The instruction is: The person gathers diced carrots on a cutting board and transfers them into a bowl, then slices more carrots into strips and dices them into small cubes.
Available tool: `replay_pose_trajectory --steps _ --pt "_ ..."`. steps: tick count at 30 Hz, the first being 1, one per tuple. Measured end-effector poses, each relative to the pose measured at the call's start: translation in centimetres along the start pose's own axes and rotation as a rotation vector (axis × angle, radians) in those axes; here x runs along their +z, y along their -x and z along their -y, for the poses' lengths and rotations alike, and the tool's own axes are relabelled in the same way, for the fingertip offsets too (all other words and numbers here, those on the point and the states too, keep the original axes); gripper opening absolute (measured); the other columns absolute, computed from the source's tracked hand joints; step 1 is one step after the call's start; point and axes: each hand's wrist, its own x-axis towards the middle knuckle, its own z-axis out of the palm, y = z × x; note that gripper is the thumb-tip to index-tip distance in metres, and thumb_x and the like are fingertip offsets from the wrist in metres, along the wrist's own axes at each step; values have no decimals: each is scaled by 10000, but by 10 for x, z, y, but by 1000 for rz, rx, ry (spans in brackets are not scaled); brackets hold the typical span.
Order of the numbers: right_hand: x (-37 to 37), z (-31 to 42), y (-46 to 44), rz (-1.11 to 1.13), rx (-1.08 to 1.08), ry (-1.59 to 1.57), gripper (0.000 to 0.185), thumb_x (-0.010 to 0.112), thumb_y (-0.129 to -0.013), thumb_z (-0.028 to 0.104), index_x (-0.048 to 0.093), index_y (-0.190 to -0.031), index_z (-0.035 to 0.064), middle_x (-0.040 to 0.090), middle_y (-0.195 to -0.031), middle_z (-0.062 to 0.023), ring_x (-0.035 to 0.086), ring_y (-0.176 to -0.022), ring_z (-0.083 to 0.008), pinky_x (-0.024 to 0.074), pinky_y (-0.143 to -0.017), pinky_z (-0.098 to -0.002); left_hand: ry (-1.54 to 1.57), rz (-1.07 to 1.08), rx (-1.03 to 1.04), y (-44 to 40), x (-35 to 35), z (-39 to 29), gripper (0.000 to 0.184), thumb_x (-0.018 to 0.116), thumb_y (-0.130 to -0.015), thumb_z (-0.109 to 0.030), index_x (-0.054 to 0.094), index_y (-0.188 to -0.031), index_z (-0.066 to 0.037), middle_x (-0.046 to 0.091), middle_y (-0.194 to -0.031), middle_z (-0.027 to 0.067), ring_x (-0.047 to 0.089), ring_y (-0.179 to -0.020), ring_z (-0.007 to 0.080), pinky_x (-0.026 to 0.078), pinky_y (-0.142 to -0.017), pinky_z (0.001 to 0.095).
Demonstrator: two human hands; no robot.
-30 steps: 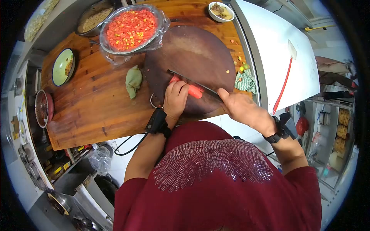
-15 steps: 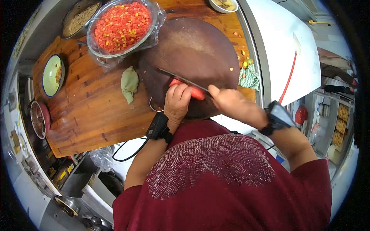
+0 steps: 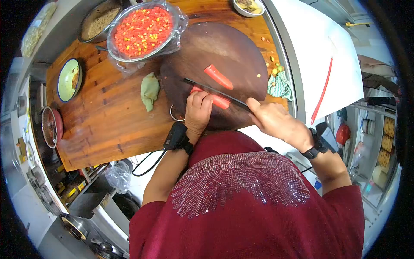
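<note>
Head view: I monitored both hands over a round, dark brown chopping board placed on a brown wooden-plank surface. The left hand was closed, its bent fingers pressing a red, elongated vegetable piece against the near half of the board. The right hand was gripping a knife with a narrow dark blade; the handle was concealed within the fist. The blade ran diagonally along the far side of the pressed piece; I could not tell whether its edge touched it. Beyond the blade, a second red, elongated piece lay loose on the board, apart from both hands.

A metal ring was located at the board's left edge, just beside the left wrist. A crumpled green cloth lay left of the board. At the far left of the board stood a round metal bowl lined with clear plastic, containing red and yellow dice. A green-and-white striped cloth lay just beside the board's right edge. A black strapped unit was fitted at the left wrist.
</note>
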Motion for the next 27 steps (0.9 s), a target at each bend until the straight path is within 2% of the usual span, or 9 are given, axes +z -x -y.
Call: replay_pose_trajectory --steps 2,4,13,17,19,23,27 --pt "-3 2 3 29 20 35 166 521 -871 105 402 -956 26 573 -669 -214 593 -673 -415 457 -566 -497 2 -19 -4 1 -1 0 245 657 -707 -14 592 -936 -69 521 -986 75 506 -950 275 457 -841 377" --pt "-11 5 4 63 49 72 170 519 -872 106 400 -964 26 570 -663 -215 593 -667 -414 457 -564 -496 23 26 -26 2 -1 0 199 639 -778 -50 570 -963 -74 529 -993 88 502 -971 307 432 -848 415" --pt "9 7 -27 179 127 99 133 485 -870 84 400 -964 43 576 -662 -215 595 -653 -412 446 -553 -510 38 51 -26 2 -3 3 139 618 -799 -74 579 -932 -86 534 -987 76 516 -943 295 433 -851 405" --pt "44 -7 -39 68 -18 20 149 505 -859 106 414 -955 38 593 -670 -200 612 -643 -400 476 -535 -488 23 42 -16 5 -2 2 122 612 -804 -87 585 -923 -83 536 -992 79 514 -943 294 430 -853 408" --pt "68 -14 -41 -123 -51 88 153 510 -857 112 415 -947 32 596 -665 -189 616 -626 -386 493 -521 -474 13 18 -5 3 -1 3 131 620 -798 -83 590 -925 -77 537 -987 83 514 -938 290 429 -851 410" --pt "67 -13 -43 -64 35 70 183 541 -858 145 421 -939 32 603 -695 -201 614 -626 -384 500 -529 -478 -5 32 9 6 2 4 144 631 -789 -81 595 -928 -70 537 -976 87 515 -933 290 427 -839 409" --pt "40 -7 -27 -131 -49 -10 193 546 -862 142 407 -947 40 591 -690 -210 599 -682 -417 472 -578 -498 -2 8 -3 4 -2 1 185 643 -760 -55 595 -938 -65 532 -978 89 515 -934 291 439 -823 402"
